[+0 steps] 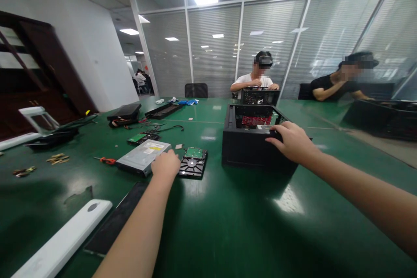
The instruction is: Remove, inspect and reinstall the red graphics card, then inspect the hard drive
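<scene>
My left hand (165,163) is closed at the right end of a silver optical drive (138,156), its fingertips mostly hidden behind the knuckles. Just right of that hand, a hard disk drive (193,163) lies with its green circuit board up. My right hand (291,140) grips the top edge of a black computer case (254,150), thumb on the outer side and fingers over the rim. Inside the open case a red circuit board (257,120) shows.
A screwdriver (106,160) with an orange handle lies left of the optical drive. Behind are a green circuit board (137,138), cables and a black power supply (124,114). A white bar (61,239) and a dark flat panel (114,221) lie in front. Two people sit across the table.
</scene>
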`<state>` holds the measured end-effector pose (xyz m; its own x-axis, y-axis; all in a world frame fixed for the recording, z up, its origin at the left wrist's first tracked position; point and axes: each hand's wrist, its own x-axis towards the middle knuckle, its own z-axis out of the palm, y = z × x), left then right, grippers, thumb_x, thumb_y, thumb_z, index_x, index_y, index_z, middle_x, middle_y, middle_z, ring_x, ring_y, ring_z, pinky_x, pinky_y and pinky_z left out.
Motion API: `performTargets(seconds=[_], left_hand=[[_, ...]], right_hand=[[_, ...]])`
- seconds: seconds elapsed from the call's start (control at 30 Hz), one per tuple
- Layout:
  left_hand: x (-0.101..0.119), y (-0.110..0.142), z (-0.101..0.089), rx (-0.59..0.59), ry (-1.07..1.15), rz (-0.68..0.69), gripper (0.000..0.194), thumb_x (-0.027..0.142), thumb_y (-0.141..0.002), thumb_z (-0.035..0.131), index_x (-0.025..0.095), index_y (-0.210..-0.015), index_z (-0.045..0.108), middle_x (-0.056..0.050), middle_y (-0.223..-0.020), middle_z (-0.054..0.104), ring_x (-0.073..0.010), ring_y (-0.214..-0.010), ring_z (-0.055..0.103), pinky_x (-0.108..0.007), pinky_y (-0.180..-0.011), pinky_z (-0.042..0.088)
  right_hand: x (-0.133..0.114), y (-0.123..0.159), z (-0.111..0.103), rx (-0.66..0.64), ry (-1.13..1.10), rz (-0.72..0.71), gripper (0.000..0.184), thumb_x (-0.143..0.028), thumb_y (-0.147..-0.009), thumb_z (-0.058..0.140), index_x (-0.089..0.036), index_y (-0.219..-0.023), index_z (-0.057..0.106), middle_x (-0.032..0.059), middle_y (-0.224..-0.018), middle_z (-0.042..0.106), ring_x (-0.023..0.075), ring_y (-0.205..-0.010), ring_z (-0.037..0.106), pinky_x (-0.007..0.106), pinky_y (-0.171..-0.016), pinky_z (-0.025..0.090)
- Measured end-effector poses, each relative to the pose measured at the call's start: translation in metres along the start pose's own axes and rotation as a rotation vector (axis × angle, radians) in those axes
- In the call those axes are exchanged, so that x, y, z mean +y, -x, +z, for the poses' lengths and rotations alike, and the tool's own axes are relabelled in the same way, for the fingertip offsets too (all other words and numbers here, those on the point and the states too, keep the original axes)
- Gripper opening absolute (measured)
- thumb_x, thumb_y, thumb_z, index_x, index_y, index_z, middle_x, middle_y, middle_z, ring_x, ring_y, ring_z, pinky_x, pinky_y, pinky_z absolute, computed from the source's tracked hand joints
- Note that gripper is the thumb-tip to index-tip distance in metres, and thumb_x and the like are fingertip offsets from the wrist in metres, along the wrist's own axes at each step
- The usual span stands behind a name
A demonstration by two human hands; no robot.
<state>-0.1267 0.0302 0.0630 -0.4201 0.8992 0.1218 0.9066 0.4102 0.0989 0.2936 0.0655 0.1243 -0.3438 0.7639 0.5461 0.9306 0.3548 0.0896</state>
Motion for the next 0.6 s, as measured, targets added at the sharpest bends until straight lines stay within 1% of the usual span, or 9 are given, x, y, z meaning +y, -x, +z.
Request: performTargets(seconds=[0.03,0.1,0.2,0.27,0.4,0.5,0.6], left_hand=[[-0.011,-0.009,0.0,-0.034,0.002,-0.011,0.047,0.047,-0.09,0.043,0.015,-0.113,0.067,-0.023,-0.116,0.068,-0.0374,-0.107,0.064,-0.046,-0.085,0.049],[-0.028,-0.024,0.003,-0.081,0.004,-0.02,0.048,0.054,-0.084,0.049,0.015,-0.102,0.071,-0.022,-0.111,0.07,-0.0373,-0.103,0.066,-0.043,-0.081,0.05],[-0.04,-0.038,0.012,-0.107,0.012,-0.016,0.052,0.064,-0.078,0.052,0.018,-0.092,0.073,-0.02,-0.108,0.071,-0.038,-0.1,0.066,-0.041,-0.077,0.051],[-0.041,-0.044,0.017,-0.109,0.027,-0.005,0.049,0.063,-0.076,0.053,0.02,-0.09,0.073,-0.018,-0.106,0.072,-0.037,-0.1,0.067,-0.04,-0.076,0.051],[-0.04,-0.052,0.025,-0.1,0.07,0.01,0.041,0.054,-0.073,0.056,0.022,-0.091,0.074,-0.016,-0.104,0.073,-0.0357,-0.098,0.067,-0.038,-0.075,0.051],[-0.04,-0.056,0.028,-0.087,0.094,0.019,0.039,0.051,-0.072,0.057,0.022,-0.09,0.074,-0.015,-0.104,0.073,-0.0368,-0.096,0.067,-0.04,-0.076,0.051],[-0.04,-0.058,0.03,-0.075,0.098,0.032,0.037,0.048,-0.072,0.058,0.022,-0.092,0.075,-0.015,-0.107,0.073,-0.0373,-0.098,0.066,-0.04,-0.077,0.051]], right_hand=[[-0.003,0.013,-0.01,0.004,-0.011,-0.005,0.044,-0.049,-0.092,0.051,-0.014,-0.116,0.064,0.0149,-0.101,0.061,0.03,-0.097,0.058,0.041,-0.084,0.046],[-0.01,0.04,-0.029,0.005,-0.034,-0.015,0.043,-0.048,-0.092,0.052,-0.015,-0.117,0.063,0.0138,-0.101,0.061,0.0292,-0.095,0.058,0.041,-0.082,0.047],[-0.022,0.08,-0.058,0.01,-0.068,-0.036,0.041,-0.047,-0.092,0.053,-0.015,-0.117,0.062,0.0133,-0.102,0.06,0.0288,-0.094,0.058,0.043,-0.083,0.049],[-0.031,0.106,-0.078,0.026,-0.075,-0.051,0.041,-0.047,-0.092,0.052,-0.015,-0.116,0.061,0.0135,-0.104,0.06,0.0285,-0.094,0.058,0.044,-0.083,0.049],[-0.051,0.158,-0.112,0.068,-0.047,-0.08,0.037,-0.044,-0.093,0.052,-0.018,-0.119,0.058,0.0123,-0.106,0.061,0.0274,-0.091,0.06,0.043,-0.079,0.051],[-0.062,0.189,-0.129,0.105,-0.035,-0.107,0.037,-0.039,-0.09,0.057,-0.021,-0.122,0.057,0.0109,-0.104,0.063,0.0274,-0.09,0.062,0.042,-0.077,0.051],[-0.068,0.214,-0.137,0.138,-0.077,-0.132,0.043,-0.035,-0.085,0.065,-0.022,-0.125,0.057,0.0087,-0.101,0.066,0.026,-0.088,0.064,0.038,-0.075,0.053]])
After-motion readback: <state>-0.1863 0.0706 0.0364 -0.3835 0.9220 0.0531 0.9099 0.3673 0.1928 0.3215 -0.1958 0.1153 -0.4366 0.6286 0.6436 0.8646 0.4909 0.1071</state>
